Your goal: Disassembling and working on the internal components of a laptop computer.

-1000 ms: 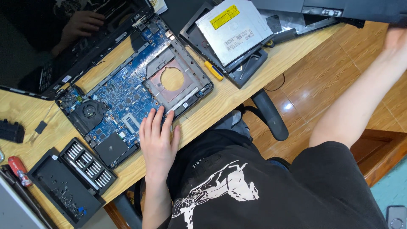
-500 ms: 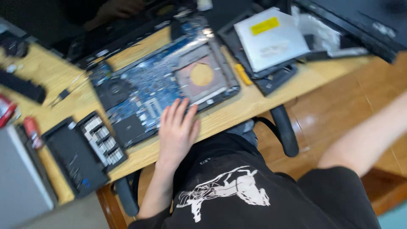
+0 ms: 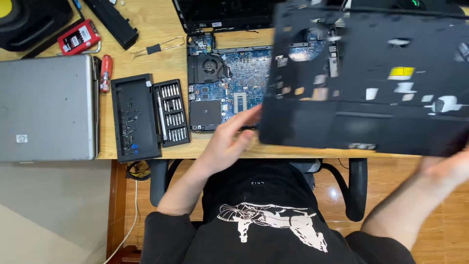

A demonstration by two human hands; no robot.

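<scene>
A large black laptop cover panel [image 3: 371,83], blurred with motion, hangs above the right half of the wooden desk [image 3: 161,63]. My right hand [image 3: 448,168] grips its lower right corner. My left hand [image 3: 229,142] reaches up to the panel's lower left edge, thumb above and fingers beneath it. Under the panel lies an opened laptop base with a blue motherboard [image 3: 239,83] and a black fan [image 3: 207,66]; its right part is hidden by the panel.
A screwdriver bit set [image 3: 170,112] and its black lid tray [image 3: 134,117] lie left of the motherboard. Further left are a closed silver laptop [image 3: 46,107], a red-handled screwdriver [image 3: 105,73], a red box [image 3: 78,36] and a long black battery [image 3: 112,19]. Chair armrests [image 3: 356,190] flank my lap.
My view has swung round. My left hand left the motherboard's front edge and went to the panel. The black panel has come up over the desk in my right hand.
</scene>
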